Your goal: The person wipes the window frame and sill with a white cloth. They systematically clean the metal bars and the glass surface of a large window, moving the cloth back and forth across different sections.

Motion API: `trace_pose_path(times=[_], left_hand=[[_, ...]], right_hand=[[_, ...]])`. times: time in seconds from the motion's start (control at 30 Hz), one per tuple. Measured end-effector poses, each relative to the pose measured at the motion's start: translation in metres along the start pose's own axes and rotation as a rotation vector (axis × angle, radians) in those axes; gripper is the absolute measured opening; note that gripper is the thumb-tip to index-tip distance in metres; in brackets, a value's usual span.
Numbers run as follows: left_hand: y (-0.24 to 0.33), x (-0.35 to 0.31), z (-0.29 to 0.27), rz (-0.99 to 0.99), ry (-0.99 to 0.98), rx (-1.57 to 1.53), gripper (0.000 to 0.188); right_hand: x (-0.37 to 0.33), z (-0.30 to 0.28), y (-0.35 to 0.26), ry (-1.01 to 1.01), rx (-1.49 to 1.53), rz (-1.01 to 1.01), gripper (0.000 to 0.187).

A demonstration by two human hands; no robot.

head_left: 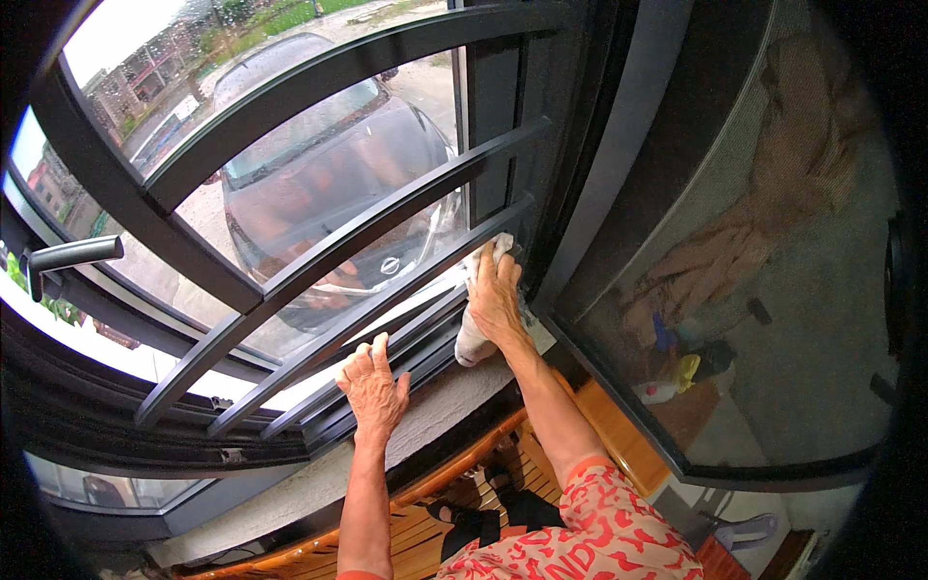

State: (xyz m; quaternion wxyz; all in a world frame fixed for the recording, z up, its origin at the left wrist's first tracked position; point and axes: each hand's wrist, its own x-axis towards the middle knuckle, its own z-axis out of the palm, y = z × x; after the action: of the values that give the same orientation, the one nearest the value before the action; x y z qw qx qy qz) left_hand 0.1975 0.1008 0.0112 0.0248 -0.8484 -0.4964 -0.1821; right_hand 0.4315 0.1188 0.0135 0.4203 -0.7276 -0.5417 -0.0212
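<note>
My right hand (496, 298) presses a crumpled white cloth (499, 247) against the dark window grille, near its right end. A pale, greyish length of the cloth (471, 340) hangs below the palm toward the sill. Further left, my left hand (375, 394) has its fingers bent over a low bar (314, 398) of the grille, thumb standing apart; its fingertips are partly hidden. Several dark metal bars cross the window opening in front of both hands.
Outside stands a dark car (329, 184). A window handle (77, 253) juts out at left. To the right, a dark-framed mesh panel (773, 290) stands swung inward. Below lie a rough grey sill (449, 396) and a slatted wooden surface (416, 532).
</note>
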Motion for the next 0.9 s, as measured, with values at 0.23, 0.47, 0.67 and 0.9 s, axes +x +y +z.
trace_pose_path(times=[0.23,0.47,0.67,0.9], left_hand=[[0.005,0.004,-0.002,-0.002,-0.007,-0.005,0.084],[0.004,0.003,-0.001,-0.004,-0.012,-0.005,0.085],[0.007,0.004,-0.004,-0.016,-0.022,-0.005,0.089],[0.01,0.004,-0.003,-0.013,0.027,-0.001,0.091]], right_hand=[[-0.022,0.001,0.005,0.109,0.154,-0.047,0.046],[0.023,-0.044,-0.001,0.431,0.593,0.148,0.045],[0.052,-0.05,-0.02,0.341,1.527,0.456,0.042],[0.038,-0.04,-0.035,0.214,1.563,0.397,0.033]])
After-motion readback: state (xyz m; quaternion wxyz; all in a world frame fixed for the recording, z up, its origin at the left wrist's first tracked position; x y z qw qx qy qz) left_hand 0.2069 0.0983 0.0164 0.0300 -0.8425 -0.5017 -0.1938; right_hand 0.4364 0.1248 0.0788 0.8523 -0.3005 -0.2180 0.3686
